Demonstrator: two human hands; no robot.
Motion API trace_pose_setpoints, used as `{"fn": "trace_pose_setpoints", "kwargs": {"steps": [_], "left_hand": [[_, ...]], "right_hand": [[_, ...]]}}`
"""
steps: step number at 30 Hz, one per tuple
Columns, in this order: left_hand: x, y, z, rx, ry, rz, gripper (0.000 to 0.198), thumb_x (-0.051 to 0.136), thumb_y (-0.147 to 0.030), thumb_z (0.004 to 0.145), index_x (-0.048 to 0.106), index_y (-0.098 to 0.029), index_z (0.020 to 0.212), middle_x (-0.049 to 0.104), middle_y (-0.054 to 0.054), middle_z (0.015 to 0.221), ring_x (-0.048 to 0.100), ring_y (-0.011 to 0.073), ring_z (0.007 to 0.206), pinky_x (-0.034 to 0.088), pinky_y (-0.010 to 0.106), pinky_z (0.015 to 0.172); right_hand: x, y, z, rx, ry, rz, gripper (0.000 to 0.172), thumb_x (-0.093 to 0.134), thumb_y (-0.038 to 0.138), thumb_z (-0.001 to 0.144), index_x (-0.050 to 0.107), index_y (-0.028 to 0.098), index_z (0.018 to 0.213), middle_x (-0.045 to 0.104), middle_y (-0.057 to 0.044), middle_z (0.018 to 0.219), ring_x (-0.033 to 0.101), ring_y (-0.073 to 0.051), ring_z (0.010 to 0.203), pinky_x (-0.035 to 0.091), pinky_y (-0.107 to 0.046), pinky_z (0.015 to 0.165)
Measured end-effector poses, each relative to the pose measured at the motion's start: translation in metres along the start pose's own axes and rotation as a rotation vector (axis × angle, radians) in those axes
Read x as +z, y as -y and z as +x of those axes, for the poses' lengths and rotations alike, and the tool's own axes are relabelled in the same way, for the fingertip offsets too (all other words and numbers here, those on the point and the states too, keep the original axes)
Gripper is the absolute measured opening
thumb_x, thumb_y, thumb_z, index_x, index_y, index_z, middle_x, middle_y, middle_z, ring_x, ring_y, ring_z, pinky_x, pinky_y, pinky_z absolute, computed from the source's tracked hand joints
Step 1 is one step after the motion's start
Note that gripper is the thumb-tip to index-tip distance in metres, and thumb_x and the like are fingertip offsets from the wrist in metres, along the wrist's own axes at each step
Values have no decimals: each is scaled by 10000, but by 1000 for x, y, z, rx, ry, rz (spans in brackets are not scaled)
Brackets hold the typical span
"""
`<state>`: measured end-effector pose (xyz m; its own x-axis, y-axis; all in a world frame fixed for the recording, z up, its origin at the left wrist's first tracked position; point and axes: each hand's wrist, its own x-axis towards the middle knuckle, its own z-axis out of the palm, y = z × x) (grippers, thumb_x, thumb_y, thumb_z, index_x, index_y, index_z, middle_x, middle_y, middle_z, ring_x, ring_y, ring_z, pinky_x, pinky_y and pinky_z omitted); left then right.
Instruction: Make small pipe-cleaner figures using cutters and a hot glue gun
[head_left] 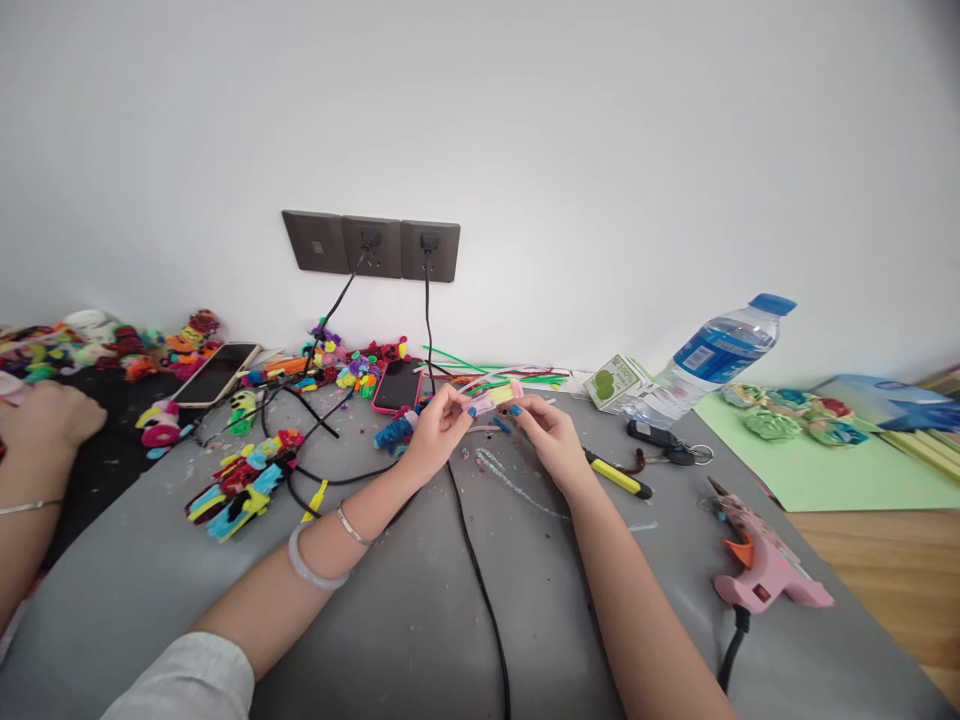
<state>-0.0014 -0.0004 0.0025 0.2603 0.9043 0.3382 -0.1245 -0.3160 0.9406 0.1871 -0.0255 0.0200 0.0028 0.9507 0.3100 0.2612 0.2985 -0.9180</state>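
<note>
Pipe-cleaner bundle (496,399) above littered grey table (420,610), white wall (600,120)

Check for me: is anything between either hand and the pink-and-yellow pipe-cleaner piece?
Nothing visible. The left hand and right hand both pinch the pipe-cleaner piece by its ends, above the grey mat. The black cable runs on the mat under the hands, not between them and the piece.

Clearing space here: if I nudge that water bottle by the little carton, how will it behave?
The water bottle is round and lies tilted, not upright, so it would probably roll. Its thin clear plastic looks light and squashy. The blue cap is on, so spilling seems unlikely.
</note>
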Motion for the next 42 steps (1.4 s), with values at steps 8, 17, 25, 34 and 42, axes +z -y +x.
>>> {"fn": "trace_pose_setpoints", "kwargs": {"steps": [8,17,25,34,42], "left_hand": [[1,-1,0,12,17,22,271,614,-439,841,488,-201,874,521,6,838,539,136,772,477,223,661],[0,-2,-2,13,77,28,252,604,-425,849,490,-202,882,531,25,874,556,154,808,475,242,696],[0,3,1,-5,-11,-16,310,629,-477,827,489,-205,881,525,-3,819,546,134,757,466,233,657],[-2,4,4,-54,-121,-38,365,678,-513,779,510,-199,860,573,-10,745,595,140,705,460,237,605],[-3,5,5,-66,-161,-75,369,673,-517,783,493,-202,854,627,6,769,635,146,694,473,245,591]], "right_hand": [[2,-4,0,31,26,48,287,708,465,763,720,197,864,633,-32,811,533,-152,671,453,-284,633],[5,-9,0,63,25,98,267,739,438,718,729,180,789,692,-69,881,596,-212,825,484,-341,754],[1,3,-1,116,-25,163,251,685,445,765,633,199,762,615,-1,718,523,-132,622,424,-250,586],[-10,-4,7,95,-474,468,195,599,351,759,452,229,722,520,37,694,424,-84,504,340,-220,469],[-12,-3,7,6,-661,457,251,590,379,773,427,224,661,440,32,656,376,-94,512,319,-218,454]]}}
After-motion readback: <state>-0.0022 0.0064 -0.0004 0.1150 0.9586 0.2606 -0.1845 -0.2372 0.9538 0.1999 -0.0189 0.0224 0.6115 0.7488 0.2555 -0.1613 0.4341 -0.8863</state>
